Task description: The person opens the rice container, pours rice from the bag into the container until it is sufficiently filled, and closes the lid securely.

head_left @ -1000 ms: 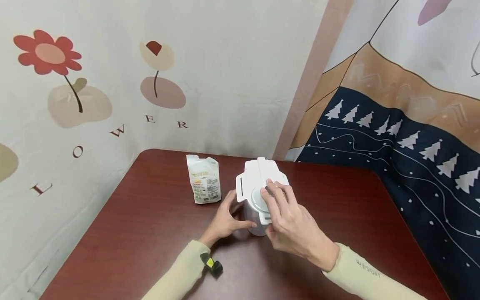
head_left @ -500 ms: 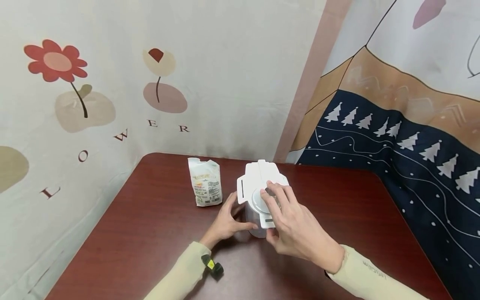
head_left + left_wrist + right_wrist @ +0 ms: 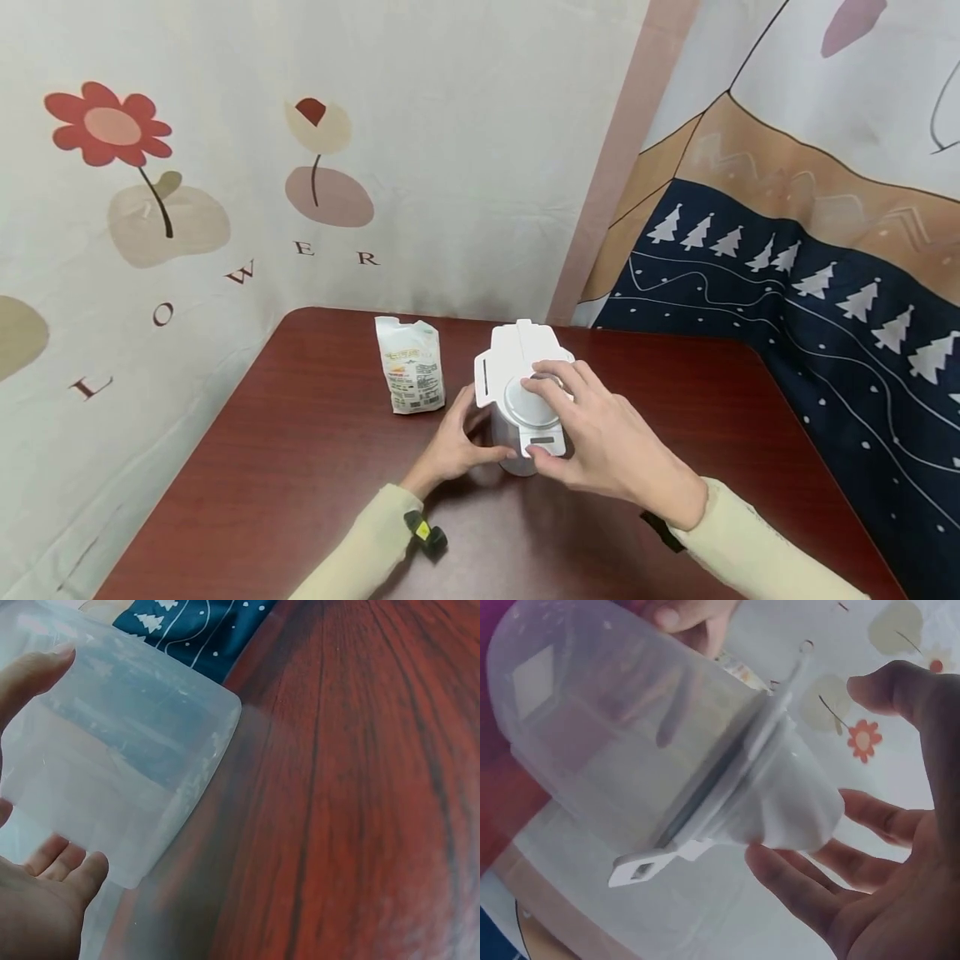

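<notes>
a translucent container (image 3: 142,780) is standing upright on the bench (image 3: 337,483), its white lid (image 3: 517,354) sitting across the top. the left hand (image 3: 453,442) is gripping the container low on its left, the thumb lying along the near side and the fingers curving round the wall. the right hand (image 3: 592,425) is hovering over the container's right side; its fingers are spreading loosely, bending around the round cap (image 3: 787,802) on the lid without pinching it. one fingertip is apparently meeting the cap's edge, while the thumb is standing apart from it in the right wrist view.

the likeliest trouble is coming from the lid: its slotted tabs (image 3: 486,377) are sticking out around the container's rim, seemingly not folding down, so a pull on the cap could be lifting the whole lid askew. a sideways push or twist could also be turning or tipping the container, since the left hand is bracing a smooth wall from one side and the right is offering no counterhold. the paper-like bag (image 3: 410,367) is standing to the container's left, just beside the left fingers; a slip outward could be knocking it over.
</notes>
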A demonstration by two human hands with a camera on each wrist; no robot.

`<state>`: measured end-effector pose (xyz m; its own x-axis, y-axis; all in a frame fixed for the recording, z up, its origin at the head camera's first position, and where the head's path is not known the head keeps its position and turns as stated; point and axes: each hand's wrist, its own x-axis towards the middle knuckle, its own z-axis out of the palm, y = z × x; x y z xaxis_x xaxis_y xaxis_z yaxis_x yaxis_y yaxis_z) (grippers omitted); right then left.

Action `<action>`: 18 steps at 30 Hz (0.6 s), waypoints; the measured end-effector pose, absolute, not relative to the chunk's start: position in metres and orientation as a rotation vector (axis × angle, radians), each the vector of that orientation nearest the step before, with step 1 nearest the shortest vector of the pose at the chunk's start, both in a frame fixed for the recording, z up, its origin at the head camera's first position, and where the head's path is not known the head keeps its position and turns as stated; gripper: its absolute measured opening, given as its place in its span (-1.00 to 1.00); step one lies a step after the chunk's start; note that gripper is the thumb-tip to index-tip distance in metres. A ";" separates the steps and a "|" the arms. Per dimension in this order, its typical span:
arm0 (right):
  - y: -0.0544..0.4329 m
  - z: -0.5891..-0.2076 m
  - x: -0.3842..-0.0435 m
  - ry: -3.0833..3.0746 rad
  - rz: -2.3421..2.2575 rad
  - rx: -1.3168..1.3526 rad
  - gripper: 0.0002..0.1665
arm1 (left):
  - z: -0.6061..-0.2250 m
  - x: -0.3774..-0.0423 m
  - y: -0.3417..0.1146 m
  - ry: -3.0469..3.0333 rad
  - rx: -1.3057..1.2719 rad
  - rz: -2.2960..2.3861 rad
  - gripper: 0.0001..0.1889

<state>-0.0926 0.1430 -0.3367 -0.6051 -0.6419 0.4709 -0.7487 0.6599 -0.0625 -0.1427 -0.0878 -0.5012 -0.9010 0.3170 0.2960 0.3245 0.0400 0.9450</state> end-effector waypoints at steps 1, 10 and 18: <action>0.144 -0.335 -0.094 -2.475 0.371 1.097 -0.20 | -0.501 -0.142 -0.087 -2.266 -0.693 -2.053 0.16; 0.154 -0.317 -0.111 -2.608 0.548 1.069 -0.35 | -0.502 -0.139 -0.078 -2.294 -0.661 -2.002 0.18; 0.162 -0.304 -0.134 -2.728 0.799 0.997 -0.36 | -0.500 -0.137 -0.077 -2.305 -0.595 -2.013 0.16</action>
